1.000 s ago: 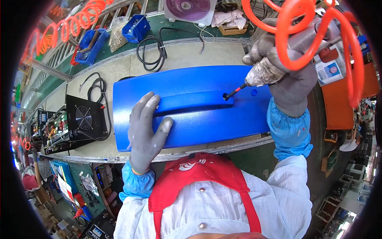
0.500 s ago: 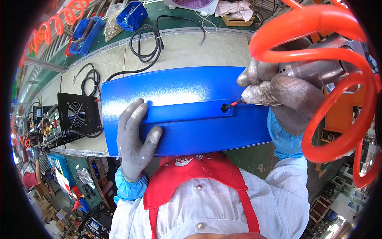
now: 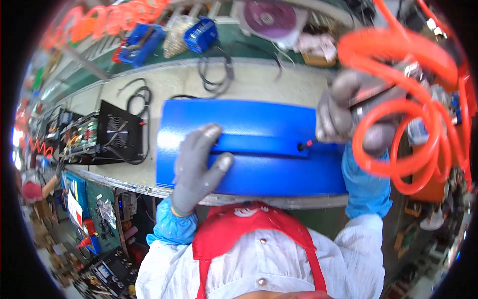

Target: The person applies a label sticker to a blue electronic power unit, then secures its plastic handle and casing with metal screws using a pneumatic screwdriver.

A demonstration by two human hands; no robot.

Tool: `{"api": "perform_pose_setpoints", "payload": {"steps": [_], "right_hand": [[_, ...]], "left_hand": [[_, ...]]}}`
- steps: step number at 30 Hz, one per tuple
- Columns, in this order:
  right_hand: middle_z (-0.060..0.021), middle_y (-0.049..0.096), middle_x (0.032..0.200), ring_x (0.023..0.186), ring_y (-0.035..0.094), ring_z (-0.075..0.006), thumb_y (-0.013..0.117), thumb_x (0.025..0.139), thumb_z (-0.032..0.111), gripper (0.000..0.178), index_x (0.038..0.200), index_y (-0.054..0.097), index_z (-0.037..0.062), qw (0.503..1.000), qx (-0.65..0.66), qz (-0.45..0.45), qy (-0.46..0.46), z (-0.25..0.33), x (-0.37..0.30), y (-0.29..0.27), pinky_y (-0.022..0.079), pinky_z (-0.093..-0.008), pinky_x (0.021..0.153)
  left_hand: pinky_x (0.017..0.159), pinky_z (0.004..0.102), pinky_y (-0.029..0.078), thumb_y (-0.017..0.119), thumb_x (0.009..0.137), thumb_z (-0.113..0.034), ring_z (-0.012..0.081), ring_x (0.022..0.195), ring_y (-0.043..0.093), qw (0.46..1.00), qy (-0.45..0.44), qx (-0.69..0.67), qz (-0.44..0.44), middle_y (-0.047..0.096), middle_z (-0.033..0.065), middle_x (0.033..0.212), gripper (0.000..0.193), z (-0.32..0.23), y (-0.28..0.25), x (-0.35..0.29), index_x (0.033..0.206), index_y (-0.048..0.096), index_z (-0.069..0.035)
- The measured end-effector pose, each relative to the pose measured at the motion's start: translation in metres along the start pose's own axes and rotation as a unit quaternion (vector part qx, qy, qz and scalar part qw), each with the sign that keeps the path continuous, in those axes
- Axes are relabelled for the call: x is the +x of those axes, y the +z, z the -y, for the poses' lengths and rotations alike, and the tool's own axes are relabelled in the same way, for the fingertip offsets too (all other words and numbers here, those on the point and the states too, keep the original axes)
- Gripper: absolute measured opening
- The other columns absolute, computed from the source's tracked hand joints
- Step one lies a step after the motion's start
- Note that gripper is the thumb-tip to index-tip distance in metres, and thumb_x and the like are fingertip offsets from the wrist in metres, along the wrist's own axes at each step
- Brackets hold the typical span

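A curved blue metal cover [image 3: 249,177] lies on the workbench before me, with a long blue handle [image 3: 264,143] along its middle. My left hand [image 3: 199,167], in a grey glove, rests on the cover at the handle's left end, thumb and fingers spread. My gloved right hand [image 3: 341,107] is closed around a pneumatic screwdriver, largely hidden by an orange coiled hose [image 3: 363,159]. The driver's dark bit [image 3: 309,143], with a red band, reaches into the hole at the handle's right end. Any screw in there is hidden.
Left of the cover stands an opened black machine case [image 3: 117,132] with a fan grille. Black cable [image 3: 215,74] lies behind the cover. Blue parts bins [image 3: 201,35], a bag and a pink cloth [image 3: 318,46] sit farther back. Another person's arm [image 3: 50,187] shows far left.
The view has shifted, so the bench, cover and bins appear farther right. The bit stays at the handle's right hole and my left hand stays on the cover. The orange hose has swung.
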State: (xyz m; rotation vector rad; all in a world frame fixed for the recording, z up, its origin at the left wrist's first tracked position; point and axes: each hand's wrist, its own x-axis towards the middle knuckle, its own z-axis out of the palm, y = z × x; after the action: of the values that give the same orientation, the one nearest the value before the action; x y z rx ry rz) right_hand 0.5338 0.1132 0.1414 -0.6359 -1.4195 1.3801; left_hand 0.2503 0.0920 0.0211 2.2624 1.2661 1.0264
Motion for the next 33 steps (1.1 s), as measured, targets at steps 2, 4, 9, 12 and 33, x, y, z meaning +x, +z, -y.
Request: {"api": "perform_pose_setpoints", "payload": {"steps": [2, 4, 9, 12, 33], "right_hand": [[-0.0021, 0.045, 0.056, 0.050, 0.050, -0.0191, 0.075, 0.081, 0.049, 0.056, 0.097, 0.057, -0.0018, 0.996, -0.020, 0.006, -0.085, -0.014, -0.008, 0.007, 0.049, -0.0359, 0.049], [-0.0045, 0.048, 0.055, 0.044, 0.051, -0.0220, 0.060, 0.084, 0.066, 0.062, 0.073, 0.050, 0.0054, 0.996, -0.036, 0.030, 0.075, -0.023, -0.015, -0.005, 0.048, -0.0366, 0.042], [-0.0091, 0.056, 0.062, 0.052, 0.059, -0.0227, 0.065, 0.084, 0.055, 0.055, 0.086, 0.059, 0.0004, 0.965, -0.253, 0.057, 0.028, -0.029, -0.039, -0.018, 0.053, -0.0363, 0.050], [-0.0089, 0.058, 0.070, 0.057, 0.061, -0.0205, 0.067, 0.083, 0.036, 0.042, 0.100, 0.057, -0.0010, 0.962, -0.258, -0.068, -0.056, -0.013, -0.026, 0.041, 0.056, -0.0363, 0.057], [-0.0108, 0.062, 0.097, 0.086, 0.065, -0.0227, 0.066, 0.082, 0.013, 0.044, 0.123, 0.053, 0.0001, 0.721, -0.594, 0.029, -0.355, -0.066, -0.029, -0.030, 0.056, -0.0373, 0.073]], "left_hand": [[0.097, 0.0444, 0.044, 0.071, 0.081, -0.020, 0.0376, 0.113, 0.057, 1.000, 0.002, -0.010, -0.009, 0.059, 0.0195, 0.122, 0.047, -0.002, 0.002, -0.004, 0.122, 0.058, -0.002], [0.098, 0.0453, 0.042, 0.071, 0.082, -0.023, 0.0375, 0.115, 0.055, 1.000, 0.009, 0.000, -0.008, 0.059, 0.0189, 0.123, 0.049, 0.003, 0.005, -0.011, 0.124, 0.056, -0.004], [0.100, 0.0453, 0.041, 0.069, 0.084, -0.027, 0.0364, 0.118, 0.053, 0.999, 0.025, -0.017, -0.009, 0.058, 0.0160, 0.126, 0.049, -0.002, 0.005, -0.021, 0.128, 0.055, -0.008], [0.100, 0.0452, 0.042, 0.070, 0.084, -0.026, 0.0366, 0.116, 0.054, 1.000, 0.016, 0.004, -0.027, 0.058, 0.0167, 0.125, 0.050, 0.001, 0.004, -0.025, 0.127, 0.056, -0.006], [0.099, 0.0462, 0.041, 0.066, 0.086, -0.030, 0.0351, 0.118, 0.053, 0.999, 0.018, -0.016, -0.023, 0.056, 0.0157, 0.128, 0.051, 0.006, 0.011, -0.025, 0.131, 0.053, -0.009]]}}
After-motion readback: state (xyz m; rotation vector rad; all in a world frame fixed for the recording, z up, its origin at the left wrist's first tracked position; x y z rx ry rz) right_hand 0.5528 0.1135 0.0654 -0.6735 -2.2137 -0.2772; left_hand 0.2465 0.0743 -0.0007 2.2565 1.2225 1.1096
